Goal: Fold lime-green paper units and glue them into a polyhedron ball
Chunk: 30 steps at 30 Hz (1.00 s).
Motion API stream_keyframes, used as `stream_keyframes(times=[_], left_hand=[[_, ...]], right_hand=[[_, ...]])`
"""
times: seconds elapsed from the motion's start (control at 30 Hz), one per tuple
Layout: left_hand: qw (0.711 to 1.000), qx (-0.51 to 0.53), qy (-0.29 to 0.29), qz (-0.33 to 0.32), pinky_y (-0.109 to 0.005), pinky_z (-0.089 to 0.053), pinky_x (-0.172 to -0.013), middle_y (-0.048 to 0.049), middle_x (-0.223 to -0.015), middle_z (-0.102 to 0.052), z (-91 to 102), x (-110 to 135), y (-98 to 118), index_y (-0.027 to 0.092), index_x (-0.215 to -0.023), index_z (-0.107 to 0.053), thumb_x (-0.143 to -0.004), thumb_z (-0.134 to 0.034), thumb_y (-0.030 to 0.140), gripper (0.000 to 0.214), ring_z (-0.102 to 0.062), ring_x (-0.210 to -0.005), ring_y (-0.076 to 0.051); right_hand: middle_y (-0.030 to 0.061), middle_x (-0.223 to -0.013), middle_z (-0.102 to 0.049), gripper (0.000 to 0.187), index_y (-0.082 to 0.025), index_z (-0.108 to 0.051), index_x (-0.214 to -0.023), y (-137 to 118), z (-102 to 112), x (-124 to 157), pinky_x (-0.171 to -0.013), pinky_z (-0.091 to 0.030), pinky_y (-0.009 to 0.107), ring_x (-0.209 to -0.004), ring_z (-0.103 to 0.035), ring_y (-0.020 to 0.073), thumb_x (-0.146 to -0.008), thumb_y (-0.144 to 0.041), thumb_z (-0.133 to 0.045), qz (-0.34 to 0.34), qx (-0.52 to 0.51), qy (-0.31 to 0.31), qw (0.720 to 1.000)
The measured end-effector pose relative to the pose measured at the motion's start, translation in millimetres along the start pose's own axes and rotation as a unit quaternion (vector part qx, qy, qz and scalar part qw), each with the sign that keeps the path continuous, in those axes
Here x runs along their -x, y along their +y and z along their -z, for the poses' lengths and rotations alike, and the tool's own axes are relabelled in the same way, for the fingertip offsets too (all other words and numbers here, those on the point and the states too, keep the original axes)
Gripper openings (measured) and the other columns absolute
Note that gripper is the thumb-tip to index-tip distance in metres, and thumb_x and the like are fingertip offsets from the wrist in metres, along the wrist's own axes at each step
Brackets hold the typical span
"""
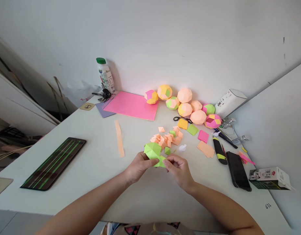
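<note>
A green folded-paper piece (152,150), faceted and partly built up, is held above the table near its front. My left hand (140,165) is closed on its left side, thumb on top. At the lower right of the same piece, my right hand (178,169) pinches a green flap between thumb and fingers. Just behind the hands lies a pile of peach folded-paper units (168,139), with a few green ones among them. A small green unit (167,150) rests close behind my right hand. Fingertips under the paper are hidden.
Several faceted paper balls (198,117) line the wall. Square paper stacks (205,149), scissors (182,119), a cutter knife (219,150), a phone (238,170) and a milk carton (270,178) lie right. A pink sheet (132,105), a bottle (106,75) and a dark striped panel (54,164) are left.
</note>
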<state>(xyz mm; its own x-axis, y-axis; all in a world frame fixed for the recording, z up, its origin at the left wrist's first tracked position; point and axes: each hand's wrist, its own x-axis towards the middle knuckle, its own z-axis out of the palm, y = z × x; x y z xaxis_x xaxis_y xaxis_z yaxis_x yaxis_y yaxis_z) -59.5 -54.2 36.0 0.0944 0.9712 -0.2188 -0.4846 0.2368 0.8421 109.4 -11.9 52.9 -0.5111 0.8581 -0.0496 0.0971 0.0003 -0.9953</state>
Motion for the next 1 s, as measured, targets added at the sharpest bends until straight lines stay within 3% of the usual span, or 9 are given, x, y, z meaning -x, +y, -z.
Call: stream_keyframes(times=[0.17, 0.4, 0.5, 0.7, 0.9, 1.0], left_hand=[[0.999, -0.004, -0.035, -0.006, -0.029, -0.043, -0.068, -0.0048, -0.076, -0.065, -1.6, 1.7, 2.0, 0.012, -0.080, -0.069, -0.071, -0.068, 0.022, 0.013, -0.056, -0.071, -0.016], [0.995, 0.023, -0.094, -0.003, -0.041, -0.045, -0.077, -0.0062, -0.073, -0.066, -7.8, 4.3, 9.9, 0.011, -0.083, -0.066, -0.073, -0.066, 0.020, 0.013, -0.062, -0.070, -0.022], [0.995, 0.019, -0.100, -0.007, -0.039, -0.045, -0.077, -0.0058, -0.073, -0.065, -8.6, 5.2, 7.1, 0.011, -0.083, -0.067, -0.075, -0.066, 0.021, 0.013, -0.061, -0.072, -0.021], [0.997, 0.032, -0.074, 0.003, -0.029, -0.042, -0.075, -0.0028, -0.080, -0.062, -9.1, 2.7, -10.3, 0.015, -0.089, -0.067, -0.072, -0.071, 0.022, 0.019, -0.054, -0.078, -0.015], [0.998, 0.044, -0.047, 0.001, -0.033, -0.041, -0.080, -0.0055, -0.081, -0.064, -10.7, 2.4, -12.1, 0.014, -0.085, -0.068, -0.075, -0.068, 0.024, 0.014, -0.054, -0.078, -0.017], [0.997, 0.051, -0.051, -0.003, -0.033, -0.041, -0.080, -0.0050, -0.076, -0.064, -7.5, 5.0, -5.6, 0.015, -0.083, -0.069, -0.078, -0.064, 0.025, 0.013, -0.054, -0.077, -0.018]], right_hand=[[-0.0030, -0.058, -0.049, 0.023, -0.017, -0.057, -0.067, 1.6, -1.2, -2.9, -0.055, -0.039, 0.025, -0.056, -0.044, 0.0101, -0.076, -0.036, -0.066, -0.067, -0.056, -0.026, 0.996], [-0.0026, -0.061, -0.049, 0.025, -0.017, -0.054, -0.064, 8.9, -1.5, -9.1, -0.056, -0.038, 0.025, -0.058, -0.044, 0.0103, -0.070, -0.035, -0.070, -0.148, -0.167, -0.088, 0.971], [-0.0023, -0.061, -0.050, 0.025, -0.017, -0.053, -0.062, 9.0, -2.1, -7.5, -0.056, -0.038, 0.025, -0.059, -0.045, 0.0105, -0.071, -0.033, -0.069, -0.119, -0.171, -0.092, 0.974], [-0.0024, -0.062, -0.050, 0.023, -0.018, -0.052, -0.063, -0.5, -5.2, -1.1, -0.061, -0.041, 0.026, -0.062, -0.048, 0.0118, -0.077, -0.032, -0.064, 0.013, -0.117, -0.035, 0.992], [-0.0012, -0.066, -0.052, 0.024, -0.018, -0.054, -0.071, 3.8, -8.6, 0.7, -0.064, -0.042, 0.026, -0.065, -0.050, 0.0124, -0.082, -0.038, -0.059, -0.006, -0.074, -0.045, 0.996], [0.0008, -0.077, -0.056, 0.023, -0.018, -0.057, -0.087, -2.1, -3.4, 0.7, -0.065, -0.044, 0.026, -0.069, -0.051, 0.0127, -0.085, -0.041, -0.054, 0.002, -0.014, -0.072, 0.997]])
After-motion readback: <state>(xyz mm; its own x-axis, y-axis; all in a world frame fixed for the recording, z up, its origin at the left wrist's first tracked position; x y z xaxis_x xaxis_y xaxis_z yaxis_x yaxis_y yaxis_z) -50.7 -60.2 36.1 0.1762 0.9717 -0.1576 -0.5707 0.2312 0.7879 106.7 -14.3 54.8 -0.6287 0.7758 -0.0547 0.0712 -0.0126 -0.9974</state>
